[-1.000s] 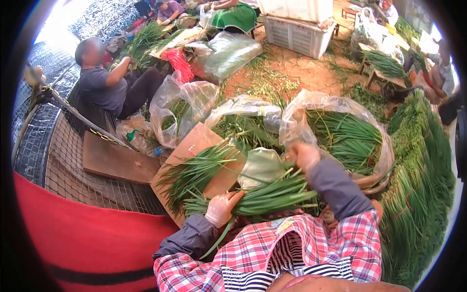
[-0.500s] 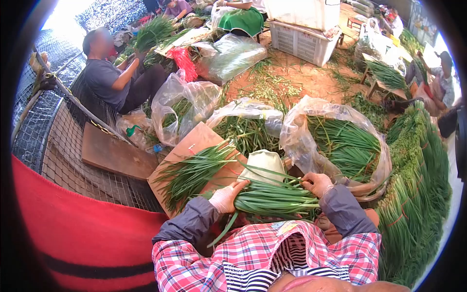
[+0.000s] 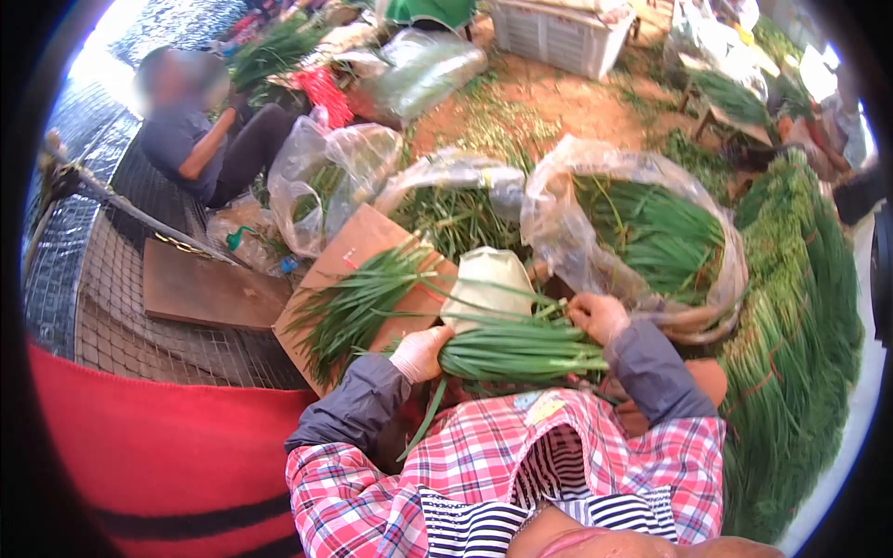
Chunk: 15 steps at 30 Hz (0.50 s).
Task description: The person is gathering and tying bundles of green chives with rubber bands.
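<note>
A bunch of long green stalks (image 3: 521, 350) lies across my lap, its pale ends toward the right. My left hand (image 3: 420, 354) is wrapped round its leafy left end, with a few loose leaves hanging below. At the upper right of the bunch, my right hand (image 3: 598, 317) pinches the end of a stalk. Another bunch of greens (image 3: 367, 302) rests on a brown board (image 3: 316, 270) to the left. Just beyond the held bunch is a cream-coloured cloth or bag (image 3: 486, 286).
Open plastic bags of greens (image 3: 651, 232) stand ahead. Tall stacked bundles (image 3: 781, 353) line the right side. A seated person (image 3: 191, 139) is at the upper left, beyond a netted frame. A white crate (image 3: 558, 37) stands at the back.
The whole view has shifted, so the surroundings sit higher in the picture. Both hands keep their hold, and the bunch lies nearly as before. The person at the upper left has turned the head.
</note>
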Motion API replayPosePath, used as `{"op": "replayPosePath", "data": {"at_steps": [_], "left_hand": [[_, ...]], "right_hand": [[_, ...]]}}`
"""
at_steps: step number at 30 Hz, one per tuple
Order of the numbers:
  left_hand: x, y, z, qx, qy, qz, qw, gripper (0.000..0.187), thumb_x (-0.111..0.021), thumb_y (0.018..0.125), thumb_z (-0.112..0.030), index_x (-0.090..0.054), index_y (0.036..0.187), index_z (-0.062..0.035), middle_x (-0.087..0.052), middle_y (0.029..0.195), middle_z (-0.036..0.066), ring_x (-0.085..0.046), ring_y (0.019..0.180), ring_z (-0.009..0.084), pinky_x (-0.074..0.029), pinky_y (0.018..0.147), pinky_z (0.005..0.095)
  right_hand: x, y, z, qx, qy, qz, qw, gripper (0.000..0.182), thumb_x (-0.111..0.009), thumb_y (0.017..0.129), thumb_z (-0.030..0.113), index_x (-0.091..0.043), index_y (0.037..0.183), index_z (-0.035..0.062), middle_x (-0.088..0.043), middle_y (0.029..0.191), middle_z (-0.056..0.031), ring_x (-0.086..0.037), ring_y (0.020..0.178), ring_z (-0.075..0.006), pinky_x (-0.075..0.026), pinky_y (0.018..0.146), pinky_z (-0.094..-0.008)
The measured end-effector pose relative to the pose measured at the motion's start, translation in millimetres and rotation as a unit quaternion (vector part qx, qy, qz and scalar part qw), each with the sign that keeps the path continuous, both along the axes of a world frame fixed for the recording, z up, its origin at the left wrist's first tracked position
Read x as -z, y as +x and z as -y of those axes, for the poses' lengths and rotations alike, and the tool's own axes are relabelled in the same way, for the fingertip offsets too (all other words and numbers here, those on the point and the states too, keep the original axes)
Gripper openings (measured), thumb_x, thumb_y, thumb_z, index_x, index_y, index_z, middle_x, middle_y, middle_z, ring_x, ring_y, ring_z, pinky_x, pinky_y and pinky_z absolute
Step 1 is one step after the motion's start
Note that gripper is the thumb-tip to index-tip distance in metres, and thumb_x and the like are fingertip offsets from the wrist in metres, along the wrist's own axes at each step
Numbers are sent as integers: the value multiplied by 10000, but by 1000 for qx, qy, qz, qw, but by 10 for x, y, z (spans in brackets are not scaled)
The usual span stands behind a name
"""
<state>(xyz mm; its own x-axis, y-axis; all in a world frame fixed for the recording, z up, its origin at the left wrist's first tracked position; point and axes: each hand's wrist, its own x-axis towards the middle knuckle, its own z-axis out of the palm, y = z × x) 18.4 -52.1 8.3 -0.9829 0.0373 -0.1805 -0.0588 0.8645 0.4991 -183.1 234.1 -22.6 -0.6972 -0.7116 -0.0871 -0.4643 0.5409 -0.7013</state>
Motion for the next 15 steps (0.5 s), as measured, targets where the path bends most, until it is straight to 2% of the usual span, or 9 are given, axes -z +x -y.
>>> {"op": "replayPosePath", "data": {"at_steps": [4,8,9,10,11,12,13,14,15], "left_hand": [[-29,118,-126,-59,20,26,998,384,-712,642,-163,-527,950,-29,-602,784,192,-594,780,364,-476,661,386],[13,205,-169,-90,132,25,987,402,-680,694,-140,-498,1036,-35,-622,814,193,-614,790,358,-488,655,392],[0,196,-175,-135,199,79,967,431,-693,686,-115,-490,1056,-31,-618,834,213,-626,834,322,-488,676,387],[197,243,-121,-141,203,47,968,463,-682,681,-77,-485,1096,-28,-634,866,169,-637,828,237,-488,682,348],[153,231,-123,-175,279,89,940,498,-674,671,-51,-478,1128,-31,-631,897,129,-619,829,201,-480,695,325],[101,232,-123,-209,352,128,903,537,-667,661,-25,-471,1160,-35,-628,929,90,-601,831,165,-471,708,302],[321,321,-45,-225,421,96,873,581,-655,639,11,-476,1190,-36,-605,967,22,-552,844,126,-451,734,277],[387,343,-18,-232,458,106,851,577,-656,632,17,-487,1182,-35,-605,969,25,-551,855,129,-449,742,279],[432,345,-17,-238,496,115,827,573,-657,626,23,-498,1173,-34,-606,971,29,-551,865,132,-447,751,280]], "right_hand": [[123,-156,64,52,-27,-90,994,160,-559,791,258,-595,839,109,-605,770,-145,-581,721,-338,-462,627,-424],[266,-633,-18,145,-25,-63,987,217,-568,799,283,-598,882,85,-610,797,-165,-589,739,-337,-463,653,-400],[278,-752,-98,181,0,-99,978,240,-566,801,292,-598,906,78,-617,785,-160,-598,729,-325,-468,655,-392],[274,-843,-189,228,10,-52,972,254,-557,806,305,-600,905,75,-619,759,-154,-604,714,-314,-469,644,-388],[206,-871,-262,246,36,-19,968,266,-544,811,319,-598,893,72,-623,755,-148,-607,709,-307,-469,637,-394],[115,-830,-361,207,102,34,972,265,-535,811,319,-596,881,71,-622,758,-157,-609,724,-310,-466,640,-404],[373,-849,-529,116,133,-92,980,201,-558,801,243,-585,838,47,-593,672,-151,-578,584,-314,-450,561,-395],[405,-716,-580,113,205,-79,969,200,-537,781,241,-596,811,53,-589,702,-176,-578,669,-362,-450,607,-430],[641,-666,-737,53,288,-108,950,198,-524,775,242,-608,790,63,-608,737,-170,-595,724,-345,-459,648,-431]]}}
